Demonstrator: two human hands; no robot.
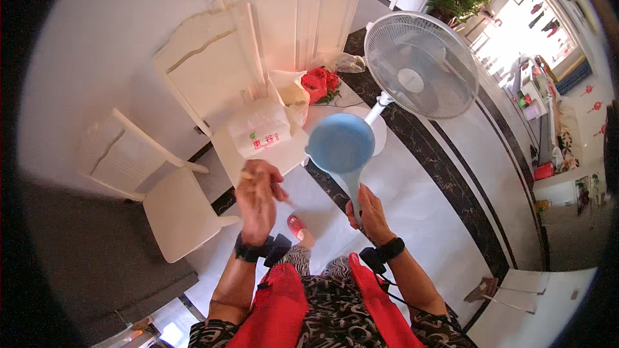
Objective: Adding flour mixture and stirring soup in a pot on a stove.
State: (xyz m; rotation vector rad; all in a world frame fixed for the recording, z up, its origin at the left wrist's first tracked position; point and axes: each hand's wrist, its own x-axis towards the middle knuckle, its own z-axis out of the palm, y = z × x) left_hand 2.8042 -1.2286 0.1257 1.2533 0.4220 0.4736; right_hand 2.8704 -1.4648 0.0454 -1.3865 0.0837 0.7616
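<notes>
My right hand (374, 214) is wrapped round the pale handle of a small light-blue pan (342, 144), held out in front of me at waist height. The pan's round inside faces up, and nothing shows in it. To the left of the pan is my left hand (258, 196), raised with its fingers curled in. A thin pale streak juts from its fingers toward the pan, too smeared to name. Both wrists wear black bands with small dark boxes.
A white standing fan (422, 64) stands just beyond the pan. White chairs (177, 209) line the left side, one bearing a white plastic bag (260, 127). A red bag (318, 85) lies by the white cabinet (290, 16). A dark grey surface (90, 251) is at left.
</notes>
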